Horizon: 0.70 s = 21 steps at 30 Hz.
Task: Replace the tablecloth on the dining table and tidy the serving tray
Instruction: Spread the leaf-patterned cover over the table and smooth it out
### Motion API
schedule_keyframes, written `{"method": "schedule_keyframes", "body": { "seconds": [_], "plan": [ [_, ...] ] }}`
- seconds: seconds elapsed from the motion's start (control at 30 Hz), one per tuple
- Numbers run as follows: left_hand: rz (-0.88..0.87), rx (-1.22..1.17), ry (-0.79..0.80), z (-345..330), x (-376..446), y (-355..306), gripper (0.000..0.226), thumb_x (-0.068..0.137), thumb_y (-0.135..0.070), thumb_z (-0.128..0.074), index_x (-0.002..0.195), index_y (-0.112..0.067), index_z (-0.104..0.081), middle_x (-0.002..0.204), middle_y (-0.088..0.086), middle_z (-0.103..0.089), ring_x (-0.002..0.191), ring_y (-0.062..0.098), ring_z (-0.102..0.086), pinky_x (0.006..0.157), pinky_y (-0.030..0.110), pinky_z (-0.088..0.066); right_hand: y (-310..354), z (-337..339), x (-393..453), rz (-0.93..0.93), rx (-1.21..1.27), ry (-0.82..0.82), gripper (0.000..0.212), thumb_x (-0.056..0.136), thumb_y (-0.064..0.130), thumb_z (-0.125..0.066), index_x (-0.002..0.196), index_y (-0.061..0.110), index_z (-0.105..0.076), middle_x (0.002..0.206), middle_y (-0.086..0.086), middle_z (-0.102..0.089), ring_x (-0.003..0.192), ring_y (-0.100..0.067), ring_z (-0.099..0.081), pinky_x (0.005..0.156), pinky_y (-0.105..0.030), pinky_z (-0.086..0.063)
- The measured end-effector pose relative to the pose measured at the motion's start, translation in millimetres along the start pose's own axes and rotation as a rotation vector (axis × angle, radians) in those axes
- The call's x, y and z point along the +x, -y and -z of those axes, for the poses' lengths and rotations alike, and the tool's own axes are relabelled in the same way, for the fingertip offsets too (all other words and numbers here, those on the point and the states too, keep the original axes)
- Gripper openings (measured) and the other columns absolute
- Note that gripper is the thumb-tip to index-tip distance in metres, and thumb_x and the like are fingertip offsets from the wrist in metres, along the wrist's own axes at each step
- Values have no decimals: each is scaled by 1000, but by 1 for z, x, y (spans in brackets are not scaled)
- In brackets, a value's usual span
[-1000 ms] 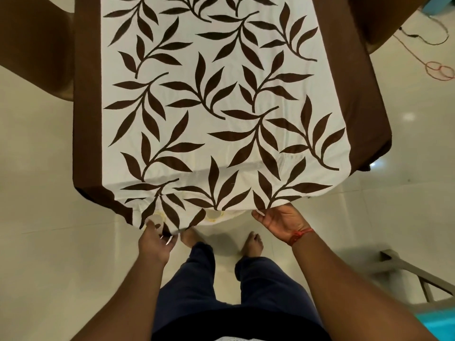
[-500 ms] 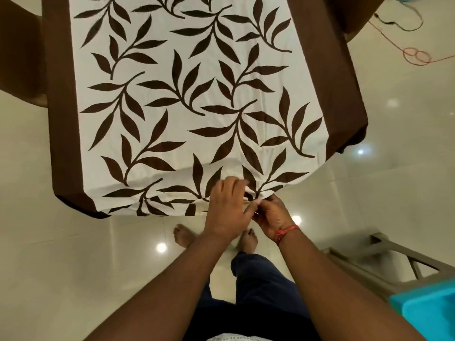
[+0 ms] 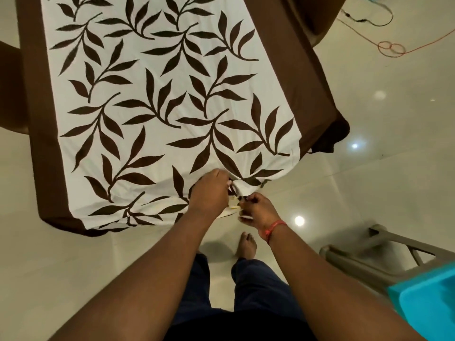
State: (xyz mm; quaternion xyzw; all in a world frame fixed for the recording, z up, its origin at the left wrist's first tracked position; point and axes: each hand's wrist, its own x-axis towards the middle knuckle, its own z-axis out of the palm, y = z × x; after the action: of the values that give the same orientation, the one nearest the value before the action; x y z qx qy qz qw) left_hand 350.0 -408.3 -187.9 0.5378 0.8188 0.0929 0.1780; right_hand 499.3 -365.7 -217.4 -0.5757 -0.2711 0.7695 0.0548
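No readable text

We find no words, labels, brands or numbers anywhere: the tablecloth carries only a brown leaf print, and the turquoise plastic piece at the lower right shows us a plain, unmarked surface.

Orange cord looped on tiled floor far right — grey chair, turquoise bin near right.

Leaf-print tablecloth over dining table
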Motion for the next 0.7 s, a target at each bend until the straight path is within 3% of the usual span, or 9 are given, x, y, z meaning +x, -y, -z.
{"method": "schedule_keyframes", "body": {
  "seconds": [0.03,0.1,0.2,0.3,0.37,0.47,0.53,0.6,0.7],
  "plan": [
    [-27,19,-4,0,-3,0,16,98,-28,-52,108,-21,-62,105,-2,-64,94,16,-60,80,30,-51,0,4,2,21,-130,-42,20,89,-2,-62,104,9,-55,97,-11,-61,78,-22,-60,74,-38,-56],
    [-87,91,-75,6,-5,3,22,98,-34,-48,108,-20,-61,105,-1,-62,95,17,-55,83,34,-49,7,17,1,179,-367,-294,30,85,-4,-59,111,12,-57,114,-11,-57,88,-22,-60,75,-32,-55],
    [-53,155,-268,29,1,20,24,95,-33,-49,111,-18,-59,110,4,-58,98,20,-49,83,37,-43,48,32,-12,572,-527,-654,26,88,-2,-55,108,13,-58,113,-3,-50,87,-14,-53,74,-16,-45],
    [114,184,-382,54,12,57,29,93,-32,-55,115,-14,-57,118,11,-54,106,28,-48,90,43,-41,109,30,-10,921,-759,-680,20,88,3,-57,103,16,-60,111,-2,-52,99,-19,-53,86,-30,-50],
    [225,207,-382,68,16,88,37,93,-34,-54,123,-11,-53,127,15,-51,114,34,-48,96,50,-41,153,23,2,1024,-974,-661,21,89,12,-58,109,15,-62,118,-6,-54,110,-25,-50,94,-39,-48],
    [424,209,-262,86,18,133,54,97,-45,-47,141,-14,-43,147,21,-39,134,42,-37,107,61,-31,212,14,32,920,-1388,-575,48,93,37,-55,137,18,-49,146,-12,-41,132,-34,-39,107,-51,-39],
    [568,186,-132,94,16,158,64,98,-56,-38,151,-22,-29,159,17,-22,145,40,-20,113,65,-19,236,13,51,777,-1583,-487,64,95,53,-47,150,24,-32,161,-12,-21,147,-38,-19,117,-57,-23],
    [651,187,-36,97,11,177,70,96,-65,-29,155,-29,-18,164,11,-8,149,38,-7,114,66,-13,245,14,67,675,-1679,-420,73,94,63,-38,155,28,-17,166,-8,-5,151,-37,-4,120,-59,-10],
    [651,201,45,95,6,188,74,93,-71,-23,155,-34,-9,165,8,0,150,39,-1,112,69,-14,244,17,78,639,-1746,-408,80,92,72,-24,157,30,-5,167,-6,4,152,-35,5,120,-61,-3]
  ]
}}
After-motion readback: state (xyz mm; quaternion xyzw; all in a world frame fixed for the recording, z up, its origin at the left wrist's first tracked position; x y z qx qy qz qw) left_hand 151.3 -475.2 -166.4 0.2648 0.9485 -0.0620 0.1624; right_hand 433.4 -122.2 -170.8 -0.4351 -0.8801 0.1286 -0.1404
